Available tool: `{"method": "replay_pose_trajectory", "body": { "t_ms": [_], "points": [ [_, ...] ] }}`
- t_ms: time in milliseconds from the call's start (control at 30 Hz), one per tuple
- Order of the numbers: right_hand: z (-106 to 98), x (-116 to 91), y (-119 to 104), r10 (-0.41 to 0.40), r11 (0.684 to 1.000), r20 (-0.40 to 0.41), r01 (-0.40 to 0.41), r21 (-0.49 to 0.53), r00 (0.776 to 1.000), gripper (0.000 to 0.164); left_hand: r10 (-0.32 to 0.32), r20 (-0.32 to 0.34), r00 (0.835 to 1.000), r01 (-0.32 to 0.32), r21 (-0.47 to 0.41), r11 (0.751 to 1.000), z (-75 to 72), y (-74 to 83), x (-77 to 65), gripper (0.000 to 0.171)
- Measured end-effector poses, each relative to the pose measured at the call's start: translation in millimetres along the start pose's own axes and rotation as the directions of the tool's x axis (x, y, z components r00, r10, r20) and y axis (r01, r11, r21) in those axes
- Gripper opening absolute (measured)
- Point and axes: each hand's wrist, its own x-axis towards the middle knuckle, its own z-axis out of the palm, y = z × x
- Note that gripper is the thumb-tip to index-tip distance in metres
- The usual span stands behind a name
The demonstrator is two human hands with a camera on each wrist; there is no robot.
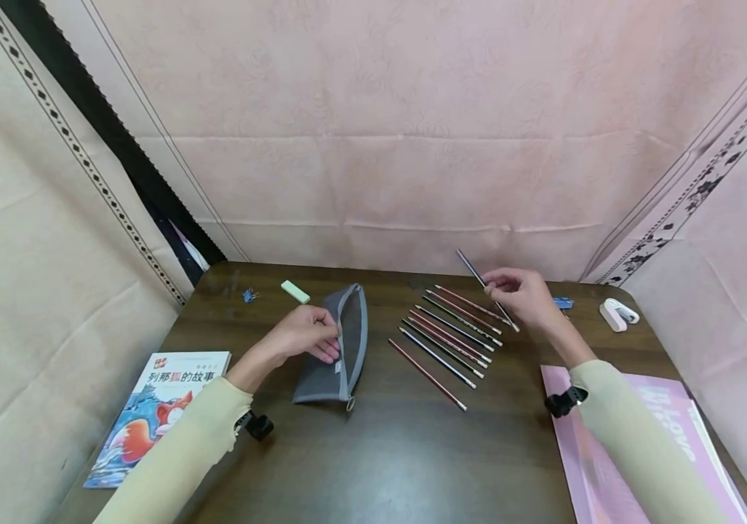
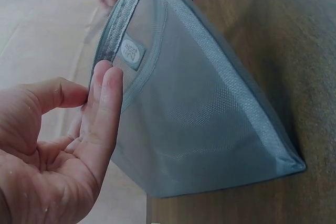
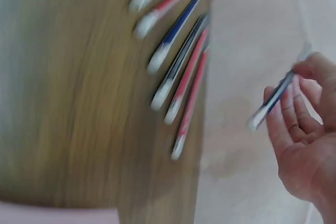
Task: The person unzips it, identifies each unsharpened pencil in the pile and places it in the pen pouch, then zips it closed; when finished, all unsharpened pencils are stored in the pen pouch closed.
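Note:
My left hand (image 1: 308,333) pinches the open edge of a grey mesh zip pencil pouch (image 1: 314,382), which stands propped up on the table. In the left wrist view the thumb and fingers meet at the zip edge, beside a small label (image 2: 130,51) inside the pouch. My right hand (image 1: 522,295) holds a dark blue pencil (image 3: 273,100) between thumb and fingers, lifted near the far table edge. Several red, blue and dark pencils, among them a red pencil (image 1: 428,375) nearest me, lie in a slanted row between the hands, white ends toward the right.
Left of the pouch are a pale green eraser (image 1: 295,292), blue clips (image 1: 250,295) and a picture book (image 1: 153,415). To the right lie a blue object (image 1: 563,303), a white stapler-like object (image 1: 618,314) and a pink folder (image 1: 654,429). Cloth curtains (image 1: 412,182) surround the table.

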Motion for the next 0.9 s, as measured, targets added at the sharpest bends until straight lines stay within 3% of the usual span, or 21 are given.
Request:
{"method": "replay_pose_trajectory", "body": {
  "t_ms": [67,133,200,300,433,600,733,900],
  "points": [
    [3,-9,-14,0.006,0.992,-0.008,-0.005,0.128,1.0,0.031,-0.003,0.002,1.0,0.003,-0.002,1.0,0.1,-0.5,-0.9,0.02],
    [6,-17,-28,0.033,0.963,0.001,-0.032,0.267,0.999,0.038,-0.002,0.004,1.0,0.002,-0.004,1.0,0.0,-0.6,-1.3,0.02],
    [12,-24,-42,0.052,0.913,0.008,-0.051,0.405,0.999,0.04,0.004,0.005,1.0,-0.004,-0.005,1.0,0.0,-0.5,-0.6,0.021],
    [25,-30,-59,0.069,0.804,0.026,-0.071,0.591,0.997,0.036,0.011,0.006,1.0,-0.011,-0.013,1.0,0.2,0.4,0.7,0.021],
    [49,-33,-76,0.043,0.709,0.026,-0.049,0.703,0.999,0.026,0.007,0.001,1.0,-0.007,-0.021,1.0,2.4,1.1,2.7,0.02],
    [82,-35,-90,0.064,0.617,0.019,-0.055,0.785,0.998,0.022,0.016,0.026,1.0,-0.016,-0.026,1.0,8.1,-1.2,8.1,0.019],
    [112,-33,-101,0.094,0.593,0.043,-0.091,0.8,0.995,0.028,0.019,0.015,1.0,-0.018,-0.027,0.999,9.7,0.0,8.9,0.019],
    [146,-36,-109,0.116,0.617,0.075,-0.131,0.776,0.99,0.036,0.02,0.01,1.0,-0.02,-0.033,0.999,12.3,4.5,8.4,0.02]
  ]
}}
